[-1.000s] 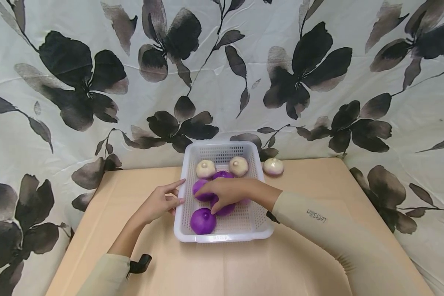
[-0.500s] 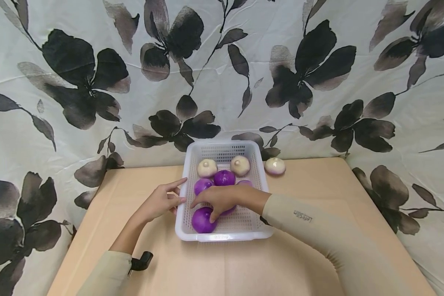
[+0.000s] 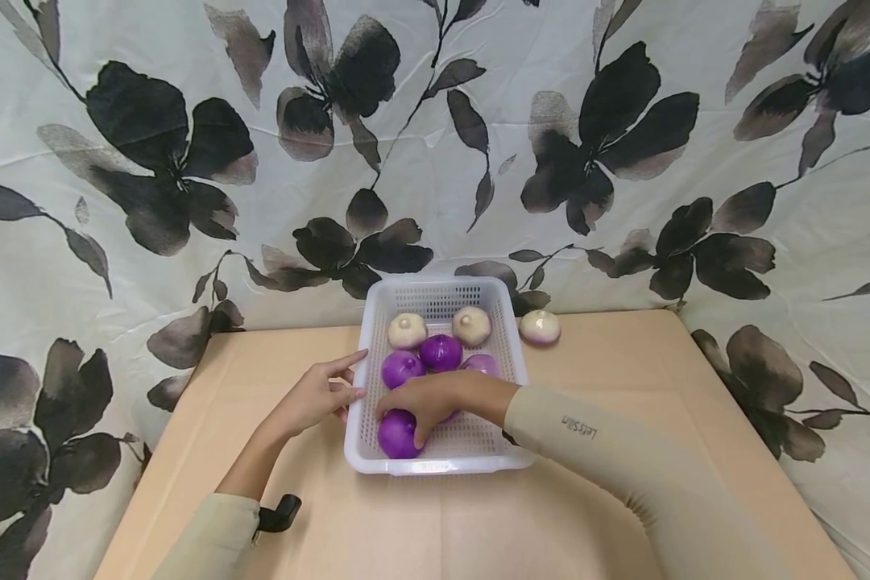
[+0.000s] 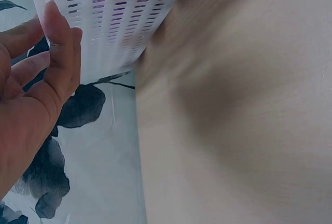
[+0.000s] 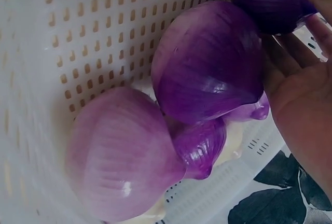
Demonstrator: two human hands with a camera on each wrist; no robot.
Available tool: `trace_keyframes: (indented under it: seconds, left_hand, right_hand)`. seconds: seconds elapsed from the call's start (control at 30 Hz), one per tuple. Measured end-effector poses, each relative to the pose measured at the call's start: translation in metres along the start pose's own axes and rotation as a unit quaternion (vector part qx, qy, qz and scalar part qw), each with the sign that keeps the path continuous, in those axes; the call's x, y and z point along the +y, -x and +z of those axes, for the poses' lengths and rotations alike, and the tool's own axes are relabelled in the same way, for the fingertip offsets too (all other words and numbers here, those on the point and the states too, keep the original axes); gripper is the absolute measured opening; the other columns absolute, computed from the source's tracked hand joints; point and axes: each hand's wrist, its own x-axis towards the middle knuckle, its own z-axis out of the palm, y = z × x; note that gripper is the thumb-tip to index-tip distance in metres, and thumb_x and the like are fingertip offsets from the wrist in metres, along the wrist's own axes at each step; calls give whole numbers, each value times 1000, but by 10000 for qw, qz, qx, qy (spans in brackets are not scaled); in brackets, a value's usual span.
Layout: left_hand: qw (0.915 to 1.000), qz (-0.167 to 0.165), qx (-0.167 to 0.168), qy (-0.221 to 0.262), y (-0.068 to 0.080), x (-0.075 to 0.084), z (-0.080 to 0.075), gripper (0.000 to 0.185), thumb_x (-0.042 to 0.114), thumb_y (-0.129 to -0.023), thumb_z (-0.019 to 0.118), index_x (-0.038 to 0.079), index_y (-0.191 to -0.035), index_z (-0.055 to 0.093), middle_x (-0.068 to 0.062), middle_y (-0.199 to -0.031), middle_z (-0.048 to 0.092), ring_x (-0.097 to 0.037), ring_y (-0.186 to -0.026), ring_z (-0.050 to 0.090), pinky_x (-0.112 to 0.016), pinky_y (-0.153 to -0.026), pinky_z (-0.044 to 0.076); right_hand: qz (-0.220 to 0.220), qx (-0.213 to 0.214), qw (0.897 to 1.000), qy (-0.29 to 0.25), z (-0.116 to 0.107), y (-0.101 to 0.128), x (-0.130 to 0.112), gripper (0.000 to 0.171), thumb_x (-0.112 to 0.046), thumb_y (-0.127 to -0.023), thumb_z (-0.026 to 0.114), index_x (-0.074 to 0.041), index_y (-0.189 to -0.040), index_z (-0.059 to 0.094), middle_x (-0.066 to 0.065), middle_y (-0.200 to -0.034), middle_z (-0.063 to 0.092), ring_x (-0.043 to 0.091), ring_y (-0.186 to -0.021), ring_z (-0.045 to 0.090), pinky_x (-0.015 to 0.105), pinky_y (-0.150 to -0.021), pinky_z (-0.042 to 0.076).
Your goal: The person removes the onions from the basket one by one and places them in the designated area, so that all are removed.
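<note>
A white perforated basket (image 3: 442, 466) on the tan table holds several purple onions and two white onions (image 3: 407, 330). My right hand (image 3: 408, 412) reaches in from the right, its thumb and fingers curled round the front purple onion (image 3: 394, 435). In the right wrist view the palm (image 5: 306, 105) lies beside a dark purple onion (image 5: 207, 63), with a paler one (image 5: 119, 151) next to it. My left hand (image 3: 319, 395) rests with straight fingers against the basket's left wall (image 4: 114, 16); its fingers (image 4: 59, 53) touch the plastic.
Another white onion (image 3: 540, 326) lies on the table (image 3: 609, 354) just right of the basket, near the back. A cloth printed with dark flowers (image 3: 188, 161) hangs behind and at both sides of the table.
My right hand has drawn back from the middle of the basket to the front purple onion and curled round it, uncovering the purple onions behind. The left hand has stayed put.
</note>
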Motion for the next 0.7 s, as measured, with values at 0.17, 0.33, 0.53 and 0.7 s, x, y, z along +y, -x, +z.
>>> trace_keyframes:
  seconds: [0.17, 0.33, 0.53, 0.7]
  left_hand:
    - [10000, 2, 8, -38, 1, -1, 1, 68, 0, -97, 67, -1, -158, 37, -22, -105, 57, -14, -71, 69, -42, -57, 64]
    - [10000, 15, -6, -80, 1, -2, 1, 68, 1, -97, 67, -1, -158, 36, -23, -105, 57, -15, -71, 69, -42, -57, 63]
    - [9999, 19, -30, -119, 1, -1, 0, 67, 1, -98, 66, -1, -158, 36, -24, -107, 57, -15, -70, 68, -44, -58, 63]
    - [9998, 26, -110, -152, 1, -2, -1, 66, 1, -99, 64, -1, -159, 36, -25, -108, 57, -16, -69, 67, -44, -58, 63]
  right_hand:
    - [31, -14, 10000, -9, 2, -1, 0, 68, -21, -79, 90, -30, -139, 59, -6, -133, 65, 12, -124, 61, 29, -109, 49]
    - [14, -9, 10000, 0, 2, 1, -1, 68, -22, -79, 90, -31, -139, 59, -6, -133, 65, 11, -122, 61, 27, -108, 49]
    - [46, 51, 9999, -99, -3, 6, -4, 67, -22, -80, 90, -31, -139, 60, -4, -134, 65, 13, -123, 62, 29, -108, 51]
    - [121, 118, 9998, -86, -8, 14, -5, 70, -22, -79, 90, -31, -142, 60, -2, -137, 64, 15, -125, 61, 32, -109, 51]
